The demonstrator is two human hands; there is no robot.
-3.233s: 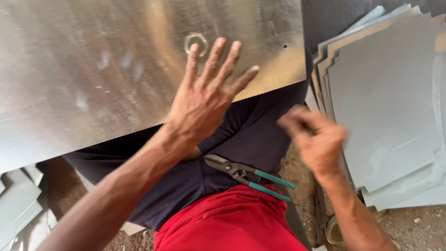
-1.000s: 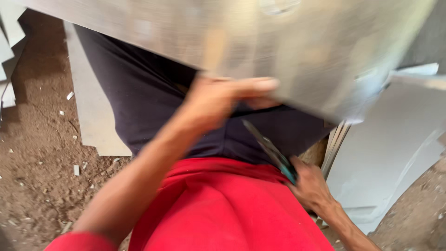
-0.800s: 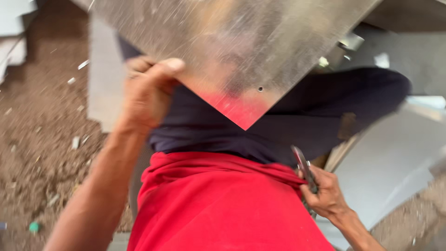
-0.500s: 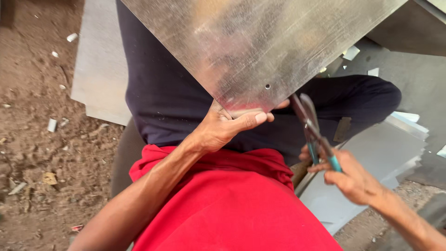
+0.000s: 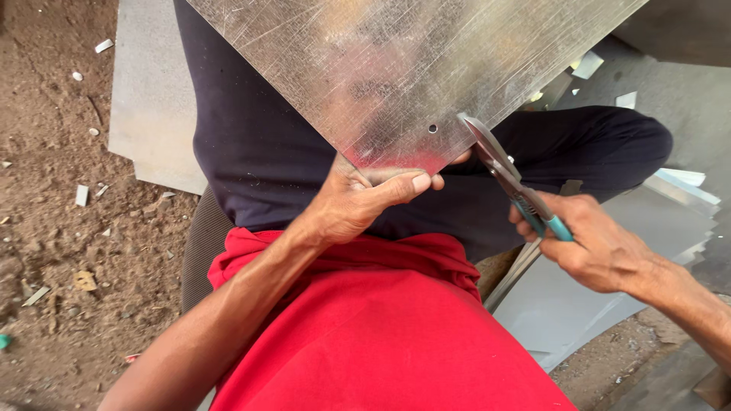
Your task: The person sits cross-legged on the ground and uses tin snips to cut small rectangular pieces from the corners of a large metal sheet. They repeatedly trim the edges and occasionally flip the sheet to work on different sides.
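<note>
Bare brown dirt floor [image 5: 53,251] fills the nine o'clock side, littered with small pale scraps [image 5: 81,195] and pebbles. A flat grey sheet [image 5: 148,106] lies on it at ten o'clock. At four o'clock, stacked grey sheets [image 5: 670,205] fan out. Soft daylight, no hard shadows.

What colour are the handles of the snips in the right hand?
Teal-green grips on the snips, held in the right hand; the blades are bare grey metal. Only the head view shows them.

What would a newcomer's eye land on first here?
The big scratched metal sheet fills the upper middle, its lower corner pinched by the left hand. At right, the right hand grips teal-handled snips, blades at the sheet's edge near a small hole. More grey sheets lie on the dirt.
</note>
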